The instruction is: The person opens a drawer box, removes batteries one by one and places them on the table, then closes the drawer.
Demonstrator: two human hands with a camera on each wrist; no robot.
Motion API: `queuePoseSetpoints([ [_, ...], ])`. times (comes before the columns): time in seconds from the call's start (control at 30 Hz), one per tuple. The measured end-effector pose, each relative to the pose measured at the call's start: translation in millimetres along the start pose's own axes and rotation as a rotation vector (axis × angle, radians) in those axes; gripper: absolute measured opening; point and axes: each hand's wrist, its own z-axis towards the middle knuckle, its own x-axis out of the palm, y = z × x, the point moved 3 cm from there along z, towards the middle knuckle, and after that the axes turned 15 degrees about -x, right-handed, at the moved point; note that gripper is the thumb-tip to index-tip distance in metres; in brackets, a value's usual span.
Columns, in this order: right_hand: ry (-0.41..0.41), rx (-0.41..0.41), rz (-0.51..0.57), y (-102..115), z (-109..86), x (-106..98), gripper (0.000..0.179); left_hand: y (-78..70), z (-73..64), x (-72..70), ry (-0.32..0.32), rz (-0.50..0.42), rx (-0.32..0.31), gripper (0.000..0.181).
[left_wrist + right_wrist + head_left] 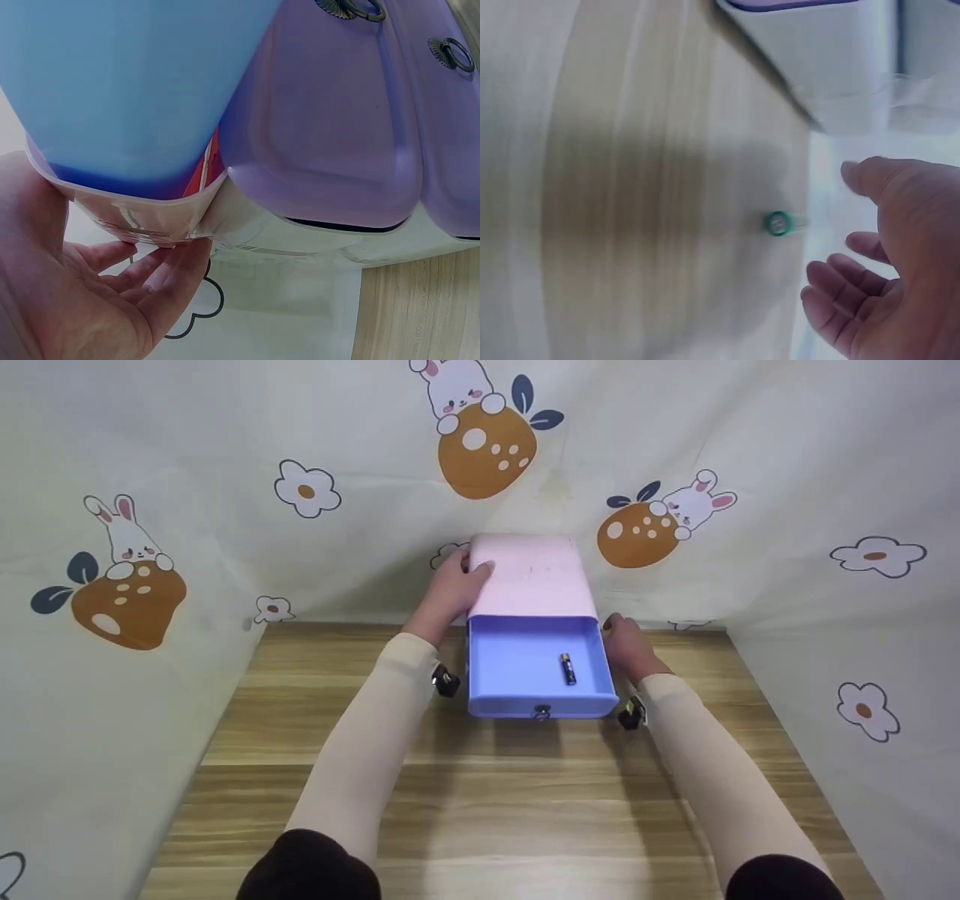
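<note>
Evidently R hand (630, 646) is nearer the small green-ringed item (778, 223). R wrist view: item on worktop (517, 810), just off the gap betw. R thumb & fingers, apparently touching neither. R fingers loosely bent, thumb spread, nothing held. Item's long axis: seen approx. end-on, green end twd. camera; can't tell if upright or lying.

L hand (454, 585) grips cabinet (529, 574) at its L edge, thumb on pink top; cabinet stands betw. L fingers & item. Drawer (495, 706) pulled out betw. both wrists; battery (568, 669) inside, axis approx. fore-aft, nearer R fingers.

Key relation, my read: R thumb-finger gap faces item.
</note>
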Motion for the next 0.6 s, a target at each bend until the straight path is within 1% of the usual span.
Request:
queuePoseSetpoints([
  [0.17, 0.009, -0.007, 0.021, 8, 0.3, -16, 0.048, 0.4, 0.3, 0.2, 0.0, -0.004, 0.008, 0.074],
  [0.4, -0.006, -0.053, 0.026, 28, -4.2, -46, 0.044, 0.4, -1.5, -0.4, -0.001, -0.004, 0.011, 0.074],
  [0.5, -0.015, -0.039, 0.033, 36, -8.6, -57, 0.042, 0.5, -1.8, -0.4, -0.004, 0.001, 0.012, 0.074],
  [0.6, -0.018, -0.006, 0.047, 43, -16.1, -65, 0.041, 1.1, -2.0, 0.5, -0.003, 0.003, 0.005, 0.074],
])
